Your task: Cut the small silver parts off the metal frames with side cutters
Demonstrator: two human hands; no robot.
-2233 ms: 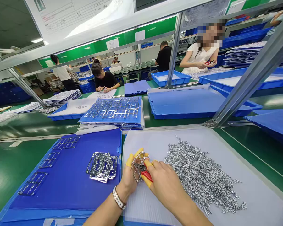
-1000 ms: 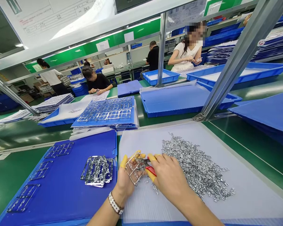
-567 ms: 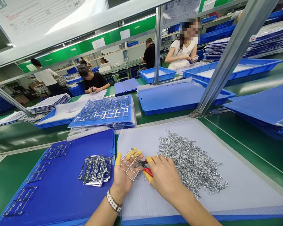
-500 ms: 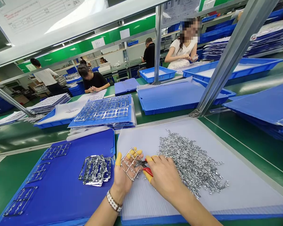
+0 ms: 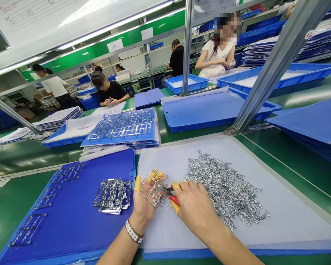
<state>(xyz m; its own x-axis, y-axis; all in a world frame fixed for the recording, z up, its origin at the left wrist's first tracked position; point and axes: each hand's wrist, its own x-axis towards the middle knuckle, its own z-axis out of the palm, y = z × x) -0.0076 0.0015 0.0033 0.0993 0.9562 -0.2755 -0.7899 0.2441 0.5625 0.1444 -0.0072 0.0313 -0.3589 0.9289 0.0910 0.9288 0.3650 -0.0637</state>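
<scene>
In my left hand (image 5: 144, 200) lies a shiny silver sprue frame (image 5: 151, 188) with small parts attached, its yellow-covered fingers behind and beside it. My right hand (image 5: 193, 198), also with yellow finger covers, grips red-handled nippers (image 5: 174, 200). Their dark jaws meet the frame's right side; whether they are closed on a part I cannot tell. Several small loose silver pieces lie under the frame. Right of my hands a large heap of small silver parts (image 5: 223, 184) covers part of a white sheet (image 5: 276, 221). A pile of silver frames (image 5: 112, 196) rests to the left.
On the blue sheet (image 5: 71, 221) at left lie several more frames (image 5: 29, 229). Beyond it is a stack of sheets carrying frames (image 5: 124, 123). Blue trays (image 5: 204, 110) stand behind a slanted metal post (image 5: 270, 70). Co-workers (image 5: 110, 92) sit across the bench.
The view has shifted, so the bench appears further left than at first. My left hand has opened flatter under the frame, and loose silver pieces now lie beneath it. The nippers stay at the frame.
</scene>
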